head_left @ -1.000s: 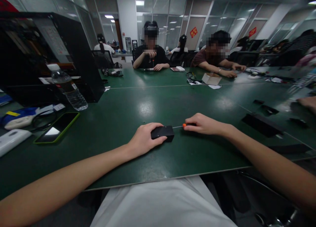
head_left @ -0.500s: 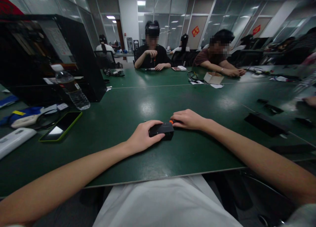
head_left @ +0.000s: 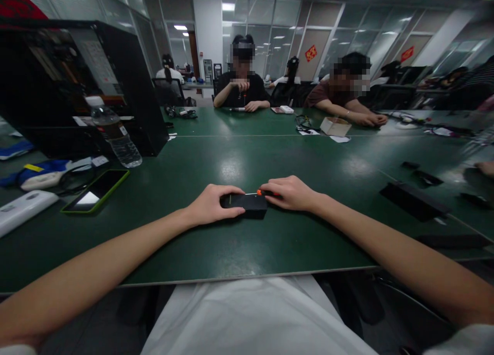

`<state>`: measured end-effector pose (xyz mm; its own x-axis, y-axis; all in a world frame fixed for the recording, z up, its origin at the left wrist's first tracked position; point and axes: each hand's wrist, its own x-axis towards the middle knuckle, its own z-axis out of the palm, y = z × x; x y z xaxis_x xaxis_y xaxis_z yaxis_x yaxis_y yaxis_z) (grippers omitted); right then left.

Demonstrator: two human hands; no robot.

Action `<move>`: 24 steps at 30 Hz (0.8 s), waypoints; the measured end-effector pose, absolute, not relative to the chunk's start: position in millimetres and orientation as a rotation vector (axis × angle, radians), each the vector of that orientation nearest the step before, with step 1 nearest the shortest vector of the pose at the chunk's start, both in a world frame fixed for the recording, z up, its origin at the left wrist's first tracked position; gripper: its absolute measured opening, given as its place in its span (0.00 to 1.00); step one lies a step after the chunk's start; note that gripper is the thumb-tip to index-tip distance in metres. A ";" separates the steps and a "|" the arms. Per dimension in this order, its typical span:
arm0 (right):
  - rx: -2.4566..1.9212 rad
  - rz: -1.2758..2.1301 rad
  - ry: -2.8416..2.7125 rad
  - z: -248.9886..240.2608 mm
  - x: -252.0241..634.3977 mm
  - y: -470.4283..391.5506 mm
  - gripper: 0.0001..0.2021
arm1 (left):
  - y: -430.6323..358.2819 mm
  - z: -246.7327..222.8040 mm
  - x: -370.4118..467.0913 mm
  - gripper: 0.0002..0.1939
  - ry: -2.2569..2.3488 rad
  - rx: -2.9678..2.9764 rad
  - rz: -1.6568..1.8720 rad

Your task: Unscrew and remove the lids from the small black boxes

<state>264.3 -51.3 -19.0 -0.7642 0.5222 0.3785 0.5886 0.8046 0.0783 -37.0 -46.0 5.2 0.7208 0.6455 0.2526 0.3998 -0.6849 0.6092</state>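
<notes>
On the green table [head_left: 231, 252] lies a black box-shaped device [head_left: 252, 205]. My left hand [head_left: 212, 206] grips its left end, thumb on the near side and fingers on the far side. Held in my right hand [head_left: 287, 193] is a screwdriver [head_left: 260, 192] with an orange and black handle. Its thin metal shaft points left and lies over the far edge of the device, close to my left fingertips. Whether the tip touches the device I cannot tell. My right hand rests at the device's right end.
To my left are a phone [head_left: 96, 191] with a green case, a white device [head_left: 25, 211], a water bottle [head_left: 116, 134] and a black computer case [head_left: 142, 92]. Black parts [head_left: 412, 200] lie at right. Across the table, two people sit near a small box [head_left: 335, 126].
My left hand and the black device have shifted slightly left. The screwdriver's metal shaft now shows over the device, where only its orange part showed before.
</notes>
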 end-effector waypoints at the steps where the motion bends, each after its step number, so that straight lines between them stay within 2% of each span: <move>1: -0.826 -0.268 -2.656 -19.4 264.1 -51.3 0.17 | -46.2 4.8 -36.1 0.22 0.792 2.400 0.629; 24: -0.834 0.031 -2.600 -9.7 284.1 -38.1 0.14 | -48.2 4.8 -34.9 0.23 0.797 2.376 0.661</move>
